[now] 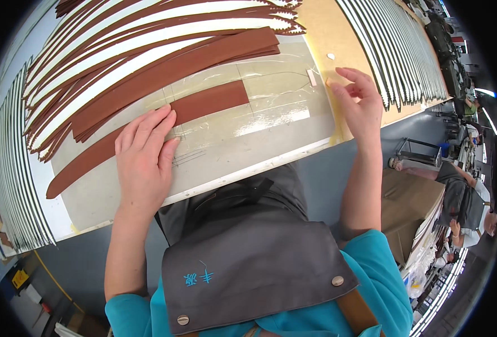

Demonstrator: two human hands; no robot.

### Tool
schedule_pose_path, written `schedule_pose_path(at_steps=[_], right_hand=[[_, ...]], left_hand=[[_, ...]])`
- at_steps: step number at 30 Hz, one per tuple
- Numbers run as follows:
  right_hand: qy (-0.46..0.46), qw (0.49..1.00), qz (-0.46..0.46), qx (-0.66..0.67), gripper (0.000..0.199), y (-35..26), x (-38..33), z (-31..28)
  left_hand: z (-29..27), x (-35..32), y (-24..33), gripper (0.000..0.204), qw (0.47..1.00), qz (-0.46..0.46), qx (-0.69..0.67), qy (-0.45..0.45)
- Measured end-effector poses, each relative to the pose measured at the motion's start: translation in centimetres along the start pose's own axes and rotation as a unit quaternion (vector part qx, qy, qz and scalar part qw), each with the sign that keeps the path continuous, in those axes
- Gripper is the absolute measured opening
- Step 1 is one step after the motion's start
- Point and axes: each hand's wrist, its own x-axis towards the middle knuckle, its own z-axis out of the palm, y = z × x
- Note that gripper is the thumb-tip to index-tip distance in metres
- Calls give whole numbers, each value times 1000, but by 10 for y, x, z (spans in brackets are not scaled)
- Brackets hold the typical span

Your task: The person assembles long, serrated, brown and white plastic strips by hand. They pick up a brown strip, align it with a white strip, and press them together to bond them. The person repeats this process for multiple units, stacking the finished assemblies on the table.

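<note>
My left hand (143,154) lies with its fingers stretched over a curved brown leather-like strip (214,101), pressing it to a clear-covered board (276,73) with thin drawn lines. The strip's tapered end points down and left; its square end lies to the right of the hand. My right hand (360,104) hovers by the yellow-taped right edge of the board, thumb and forefinger curved and apart. A tiny orange-tan piece (328,82) shows beside the thumb tip; whether they touch is unclear. A small pale pink bar (311,77) sits left of that hand.
Beyond the strip lies a stack of brown strips (186,76), with several white-and-brown ones (164,28) behind. Rows of dark-edged strips (394,50) stand at the right, others (15,163) at the left. A white chip (331,56) rests on the tan board. A person (464,196) works at far right.
</note>
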Motion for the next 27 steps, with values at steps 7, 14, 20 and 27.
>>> schedule_pose_path(at_steps=[7, 14, 20, 27], right_hand=[[-63, 995, 30, -72, 24, 15, 13, -9], [-120, 977, 10, 175, 9, -40, 19, 9], [-281, 940, -3, 194, 10, -147, -2, 112], [-274, 951, 25, 140, 11, -153, -2, 135]], left_hand=[[0, -2, 0, 37, 1000, -3, -11, -3], [1, -2, 2, 38, 999, -1, -47, 12], [2, -3, 1, 37, 998, -1, -59, 30], [7, -4, 2, 39, 996, -3, -72, 46]])
